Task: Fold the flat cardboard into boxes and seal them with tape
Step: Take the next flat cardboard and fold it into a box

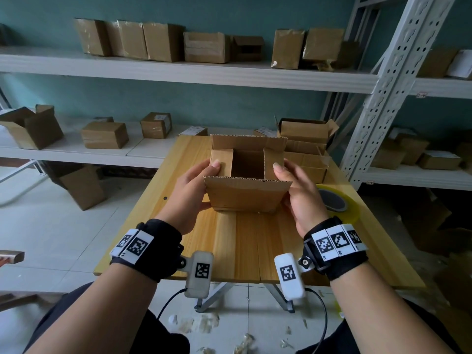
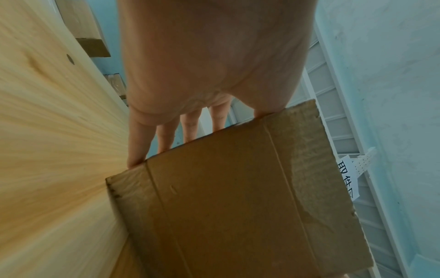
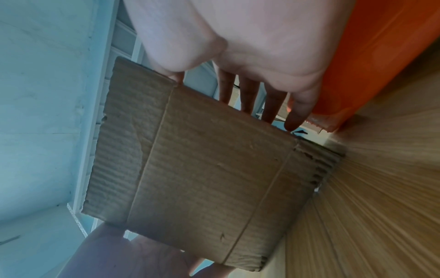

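A brown cardboard box (image 1: 246, 195) stands open-topped in the middle of the wooden table (image 1: 245, 249). Its long front and back flaps stand up and its two short side flaps lean inward. My left hand (image 1: 207, 185) holds the box's left side, thumb on the left flap. My right hand (image 1: 288, 185) holds the right side, thumb on the right flap. In the left wrist view the fingers (image 2: 166, 135) lie straight along the box (image 2: 238, 197). The right wrist view shows the box (image 3: 202, 159) the same way. A roll of clear tape (image 1: 337, 203) lies just right of my right hand.
Several opened boxes (image 1: 304, 149) are stacked at the table's back right corner. Behind it, white shelves (image 1: 178, 70) carry several folded boxes, and a perforated metal upright (image 1: 383, 98) stands to the right. Bare tabletop lies in front of the box. Scraps litter the floor.
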Demonstrator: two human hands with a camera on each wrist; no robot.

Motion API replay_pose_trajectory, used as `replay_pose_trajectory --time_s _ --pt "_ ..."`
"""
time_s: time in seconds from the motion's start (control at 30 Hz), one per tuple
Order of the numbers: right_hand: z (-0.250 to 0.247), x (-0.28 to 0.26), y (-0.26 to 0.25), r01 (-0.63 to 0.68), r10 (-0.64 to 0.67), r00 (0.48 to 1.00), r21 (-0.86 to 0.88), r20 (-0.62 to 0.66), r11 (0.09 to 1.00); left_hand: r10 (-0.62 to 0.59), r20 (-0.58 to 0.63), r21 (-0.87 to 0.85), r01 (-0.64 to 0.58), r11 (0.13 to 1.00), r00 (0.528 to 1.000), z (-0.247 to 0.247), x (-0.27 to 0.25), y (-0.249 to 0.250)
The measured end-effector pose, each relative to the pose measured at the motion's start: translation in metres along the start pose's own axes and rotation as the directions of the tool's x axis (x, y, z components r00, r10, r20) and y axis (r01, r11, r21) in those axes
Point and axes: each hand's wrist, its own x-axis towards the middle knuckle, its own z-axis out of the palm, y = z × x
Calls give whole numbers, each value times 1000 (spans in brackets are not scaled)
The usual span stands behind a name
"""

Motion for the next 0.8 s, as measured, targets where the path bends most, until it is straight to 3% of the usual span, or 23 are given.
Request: replay_pose_trajectory --time_s 0.8 --pt "2 -2 -1 -43 43 999 -3 -24 999 -11 10 -20 11 1000 1000 -1 -3 3"
